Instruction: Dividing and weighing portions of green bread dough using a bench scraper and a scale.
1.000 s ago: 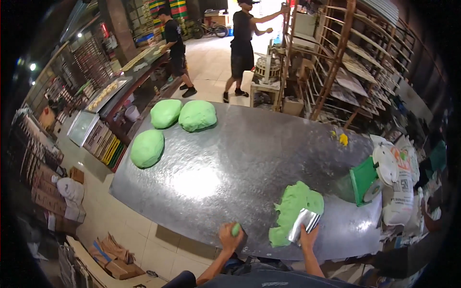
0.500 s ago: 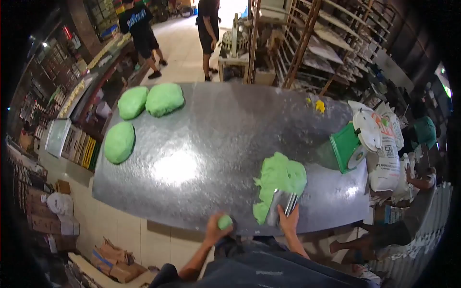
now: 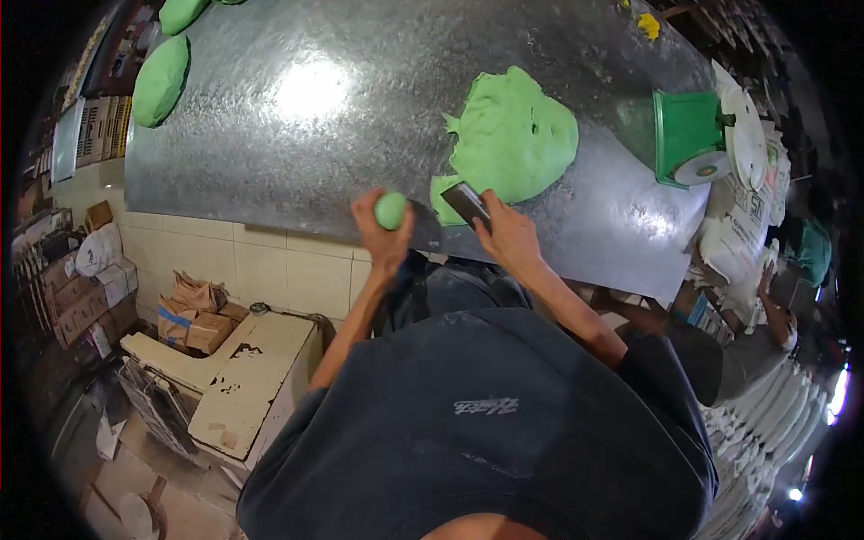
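My left hand [image 3: 382,236] is closed around a small ball of green dough [image 3: 390,211] at the table's near edge. My right hand [image 3: 511,236] grips a metal dough scraper [image 3: 466,203], a bent sheet of shiny metal. Its blade is over the near left tip of a large, flattened green dough piece [image 3: 513,139], which has a ragged left side. At the far left of the metal-topped table [image 3: 360,117] rests a smooth green dough lump [image 3: 162,83]; another dough lump [image 3: 182,13] is cut off by the upper rim.
A green weighing scale [image 3: 688,135] with a pale round pan stands at the table's right end, beside white sacks [image 3: 733,225]. Yellow scraps [image 3: 648,26] lie at the far right. Another person [image 3: 751,360] is low down at the right. A worn cream cabinet [image 3: 256,382] stands behind left.
The view has tilted down, so the table appears higher. The scraper has turned from broadside to nearly edge-on at the dough's near tip. My left hand still holds the small ball.
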`<action>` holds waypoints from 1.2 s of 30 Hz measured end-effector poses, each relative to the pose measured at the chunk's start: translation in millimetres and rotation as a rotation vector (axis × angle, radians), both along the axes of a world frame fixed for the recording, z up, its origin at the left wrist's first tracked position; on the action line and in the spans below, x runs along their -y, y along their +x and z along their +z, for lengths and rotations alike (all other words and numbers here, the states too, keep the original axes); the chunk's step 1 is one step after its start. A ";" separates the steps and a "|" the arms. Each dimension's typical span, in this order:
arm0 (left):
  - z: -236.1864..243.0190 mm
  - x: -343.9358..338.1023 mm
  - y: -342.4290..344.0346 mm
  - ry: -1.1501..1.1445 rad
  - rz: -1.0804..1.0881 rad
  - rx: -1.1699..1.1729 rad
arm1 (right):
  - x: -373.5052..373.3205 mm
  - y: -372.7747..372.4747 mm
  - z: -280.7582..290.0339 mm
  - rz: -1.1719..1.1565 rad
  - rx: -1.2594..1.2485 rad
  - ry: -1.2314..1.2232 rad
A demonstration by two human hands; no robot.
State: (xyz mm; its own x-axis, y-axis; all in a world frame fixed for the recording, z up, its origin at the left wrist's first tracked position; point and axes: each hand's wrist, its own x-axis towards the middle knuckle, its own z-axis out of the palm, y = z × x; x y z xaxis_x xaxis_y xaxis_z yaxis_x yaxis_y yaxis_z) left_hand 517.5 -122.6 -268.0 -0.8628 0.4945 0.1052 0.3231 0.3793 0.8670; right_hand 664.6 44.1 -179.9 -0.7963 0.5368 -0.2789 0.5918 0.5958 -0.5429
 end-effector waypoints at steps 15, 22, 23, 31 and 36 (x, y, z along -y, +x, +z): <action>13.4 18.1 -63.8 0.286 0.135 0.452 | 69.8 -80.3 -19.4 -0.573 -0.299 -0.295; -28.5 19.9 -163.2 -0.002 0.057 -0.069 | 12.3 -22.9 -18.1 -0.677 -0.236 -0.110; -29.4 1.1 -143.6 0.072 0.021 -0.056 | 12.3 -22.3 -19.7 -0.676 -0.233 -0.113; -0.7 11.0 -24.5 -0.045 -0.437 0.059 | -10.5 -18.5 4.1 -0.715 -0.403 -0.049; 10.6 31.7 -148.0 -0.118 0.214 -0.217 | -22.5 -9.3 35.8 -0.379 -0.035 0.088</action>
State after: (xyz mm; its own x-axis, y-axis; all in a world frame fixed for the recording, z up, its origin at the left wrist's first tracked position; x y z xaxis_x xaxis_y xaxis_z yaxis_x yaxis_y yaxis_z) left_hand 369.5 -154.3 -257.4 -0.9122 0.3237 0.2511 0.3977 0.5526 0.7324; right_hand 655.3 66.6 -144.1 -0.5450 0.8154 -0.1950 0.7610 0.3835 -0.5233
